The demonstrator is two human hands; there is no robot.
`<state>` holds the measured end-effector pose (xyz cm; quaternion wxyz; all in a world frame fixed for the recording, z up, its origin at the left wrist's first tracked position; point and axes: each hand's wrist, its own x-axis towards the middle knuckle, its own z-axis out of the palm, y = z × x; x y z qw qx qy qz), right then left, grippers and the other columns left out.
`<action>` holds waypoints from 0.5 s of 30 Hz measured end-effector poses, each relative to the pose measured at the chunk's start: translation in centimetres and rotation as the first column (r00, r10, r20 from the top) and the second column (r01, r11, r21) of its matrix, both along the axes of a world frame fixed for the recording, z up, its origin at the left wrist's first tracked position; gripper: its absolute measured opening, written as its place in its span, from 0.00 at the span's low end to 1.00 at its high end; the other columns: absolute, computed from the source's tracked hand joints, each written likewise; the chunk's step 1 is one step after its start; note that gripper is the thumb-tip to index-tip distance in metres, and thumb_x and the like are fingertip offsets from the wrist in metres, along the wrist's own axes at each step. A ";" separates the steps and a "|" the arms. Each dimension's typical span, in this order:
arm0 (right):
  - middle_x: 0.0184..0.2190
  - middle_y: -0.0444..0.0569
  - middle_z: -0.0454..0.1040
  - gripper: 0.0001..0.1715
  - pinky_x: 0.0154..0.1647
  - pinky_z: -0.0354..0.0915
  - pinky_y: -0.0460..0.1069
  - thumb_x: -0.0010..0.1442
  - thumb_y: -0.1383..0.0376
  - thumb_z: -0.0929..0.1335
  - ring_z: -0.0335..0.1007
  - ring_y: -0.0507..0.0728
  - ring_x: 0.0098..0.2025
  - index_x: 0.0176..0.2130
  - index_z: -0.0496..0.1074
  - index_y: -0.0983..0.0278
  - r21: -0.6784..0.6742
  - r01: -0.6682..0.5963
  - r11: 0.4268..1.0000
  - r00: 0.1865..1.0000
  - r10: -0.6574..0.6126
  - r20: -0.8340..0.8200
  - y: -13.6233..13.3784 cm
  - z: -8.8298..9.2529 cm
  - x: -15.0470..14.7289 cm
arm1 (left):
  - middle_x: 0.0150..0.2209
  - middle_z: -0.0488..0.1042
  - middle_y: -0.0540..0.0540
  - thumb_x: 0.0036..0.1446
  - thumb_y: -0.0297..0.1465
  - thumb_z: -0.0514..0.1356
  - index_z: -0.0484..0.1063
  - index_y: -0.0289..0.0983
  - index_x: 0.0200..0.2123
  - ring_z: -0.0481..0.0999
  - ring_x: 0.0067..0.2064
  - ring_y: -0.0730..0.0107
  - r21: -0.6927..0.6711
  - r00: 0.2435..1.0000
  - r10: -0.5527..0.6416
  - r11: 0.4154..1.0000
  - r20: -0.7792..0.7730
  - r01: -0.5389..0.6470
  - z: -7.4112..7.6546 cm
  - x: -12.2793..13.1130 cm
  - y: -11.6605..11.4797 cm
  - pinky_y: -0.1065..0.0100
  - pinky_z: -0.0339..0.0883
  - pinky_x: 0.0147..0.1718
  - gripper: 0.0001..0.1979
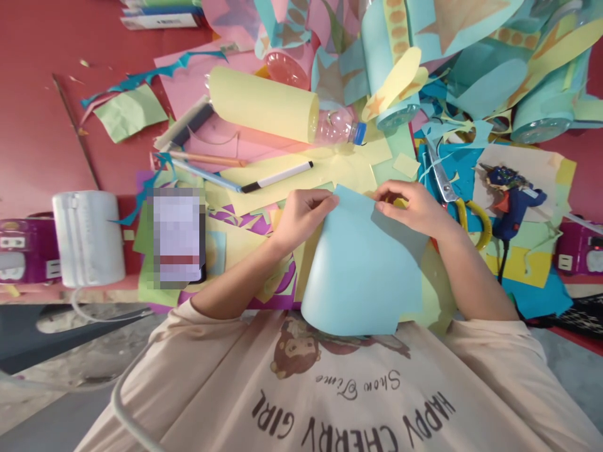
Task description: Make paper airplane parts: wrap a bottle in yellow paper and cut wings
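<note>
A light blue sheet of paper hangs in front of my chest, its lower edge curling toward my shirt. My left hand pinches its upper left corner between thumb and fingers. At the upper right edge, my right hand has thumb and fingertips closed on the paper. Just beyond my hands lies a white marker with a black cap. Behind that is a plastic bottle wrapped in yellow paper, lying on its side with a blue cap. Scissors with yellow handles rest to the right of my right hand.
A blue glue gun lies at right on paper scraps. At left are a phone with a blurred screen and a white zip case. Blue paper-covered bottles and cut-outs crowd the back. A green crumpled paper lies far left.
</note>
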<state>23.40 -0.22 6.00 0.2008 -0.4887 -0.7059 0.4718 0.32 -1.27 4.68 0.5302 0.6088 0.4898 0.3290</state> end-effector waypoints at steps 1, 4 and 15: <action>0.36 0.47 0.76 0.05 0.39 0.66 0.50 0.58 0.63 0.67 0.71 0.55 0.37 0.36 0.70 0.61 0.037 0.014 0.999 0.999 -0.012 -0.032 -0.2 -0.1 -0.2 | 0.21 0.41 0.54 0.57 0.32 0.54 0.44 0.38 0.19 0.42 0.24 0.77 0.003 1.000 -0.005 1.000 -0.008 0.005 0.0 0.0 0.0 0.65 0.39 0.24 0.21; 0.51 0.50 0.74 0.09 0.53 0.64 0.54 0.60 0.64 0.66 0.70 0.57 0.53 0.43 0.69 0.59 0.128 -0.024 0.991 0.992 0.040 -0.123 -1.0 -0.4 -1.0 | 0.21 0.42 0.54 0.57 0.33 0.54 0.44 0.38 0.19 0.43 0.24 0.77 0.008 0.999 -0.030 1.000 -0.042 0.030 -0.1 0.2 -0.2 0.66 0.40 0.24 0.21; 0.56 0.46 0.73 0.18 0.61 0.61 0.54 0.62 0.58 0.66 0.65 0.59 0.61 0.51 0.76 0.55 -0.132 -0.089 0.987 0.942 0.040 -0.333 -1.1 -0.9 -1.7 | 0.20 0.46 0.54 0.58 0.36 0.53 0.49 0.38 0.18 0.46 0.25 0.77 0.021 0.989 -0.089 0.996 -0.115 0.091 -0.3 0.5 -0.6 0.68 0.42 0.24 0.20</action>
